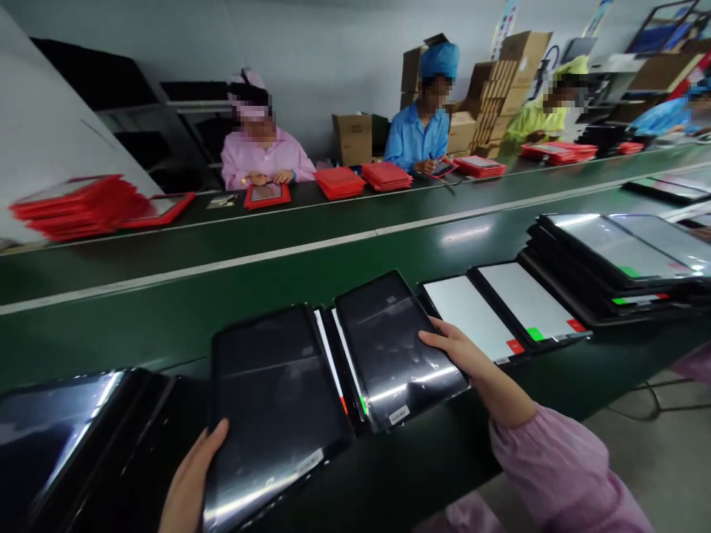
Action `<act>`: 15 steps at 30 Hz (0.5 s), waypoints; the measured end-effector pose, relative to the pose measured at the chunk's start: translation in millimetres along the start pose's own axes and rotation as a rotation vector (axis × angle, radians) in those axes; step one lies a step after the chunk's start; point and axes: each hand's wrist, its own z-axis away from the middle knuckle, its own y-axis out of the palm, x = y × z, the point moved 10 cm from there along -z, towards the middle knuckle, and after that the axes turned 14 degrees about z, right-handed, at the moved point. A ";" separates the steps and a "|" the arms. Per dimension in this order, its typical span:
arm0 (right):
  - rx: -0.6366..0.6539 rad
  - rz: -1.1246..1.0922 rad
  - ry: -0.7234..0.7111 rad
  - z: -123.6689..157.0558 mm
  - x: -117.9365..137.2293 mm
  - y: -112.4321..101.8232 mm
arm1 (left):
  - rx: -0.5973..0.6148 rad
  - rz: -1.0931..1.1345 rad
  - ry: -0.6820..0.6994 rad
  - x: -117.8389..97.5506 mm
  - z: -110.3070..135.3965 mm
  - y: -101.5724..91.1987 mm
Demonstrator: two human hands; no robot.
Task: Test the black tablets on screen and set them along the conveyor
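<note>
My left hand (192, 477) grips the near left edge of a black glossy tablet panel (275, 414), thumb on top. My right hand (458, 352), in a pink sleeve, holds the right edge of a second black panel (392, 348), which lies tilted over other panels with white edges showing between the two. Both panels rest on the near side of the green bench (167, 318).
A stack of dark panels (67, 437) lies at the left. White-film panels (503, 311) and a tall stack of panels (622, 259) sit to the right. Across the belt, several seated workers handle red trays (338, 181). Cardboard boxes (352, 137) stand behind them.
</note>
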 end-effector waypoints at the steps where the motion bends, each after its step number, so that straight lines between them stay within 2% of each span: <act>1: 0.004 0.054 -0.019 -3.3 1.8 1.6 | -0.041 0.013 -0.099 11.2 -10.8 1.6; 3: -0.015 0.172 -0.070 -8.4 4.9 1.6 | -0.088 -0.003 -0.228 26.2 -28.4 5.6; 4: -0.047 0.237 -0.102 -10.5 6.3 -0.8 | -0.091 -0.044 -0.208 25.5 -36.3 7.8; 7: -0.195 0.429 -0.205 -15.1 8.1 -10.8 | -0.061 -0.232 0.084 0.7 -49.2 17.8; 9: -0.257 0.524 -0.253 -18.8 5.2 -11.8 | -0.012 -0.333 0.222 -11.5 -50.5 30.2; 12: -0.258 0.601 -0.274 -30.8 -2.6 -4.3 | 0.121 -0.483 0.284 -23.9 -61.7 61.9; 15: -0.244 0.638 -0.268 -49.7 -5.5 1.8 | 0.257 -0.674 0.358 -47.5 -84.7 109.8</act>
